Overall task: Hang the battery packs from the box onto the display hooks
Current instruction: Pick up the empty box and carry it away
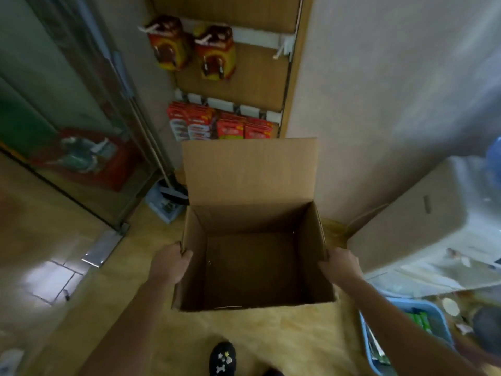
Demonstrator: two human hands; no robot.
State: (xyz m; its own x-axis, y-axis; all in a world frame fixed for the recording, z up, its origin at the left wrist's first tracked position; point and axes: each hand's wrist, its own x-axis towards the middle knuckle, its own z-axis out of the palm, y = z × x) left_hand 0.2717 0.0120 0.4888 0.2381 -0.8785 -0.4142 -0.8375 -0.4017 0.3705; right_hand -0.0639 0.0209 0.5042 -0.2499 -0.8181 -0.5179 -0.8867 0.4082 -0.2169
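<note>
An open brown cardboard box (252, 183) sits in the middle of the view, its far flap standing upright, and its inside shows nothing but bare cardboard. My left hand (173, 260) grips the box's left wall at the rim. My right hand (340, 263) grips the right wall at the rim. Beyond the box, red battery packs (217, 123) hang in rows on the lower display hooks (225, 103) of a wooden panel. Two larger red and yellow packs (214, 51) hang on the upper rail. One white hook (282, 51) at the upper right is bare.
A glass-fronted cabinet (81, 118) stands at the left. A dustpan and broom (169, 196) rest on the floor beside the panel. At the right are a large wrapped carton (412, 229) and a blue basket (406, 332). My black shoe (222, 358) is below the box.
</note>
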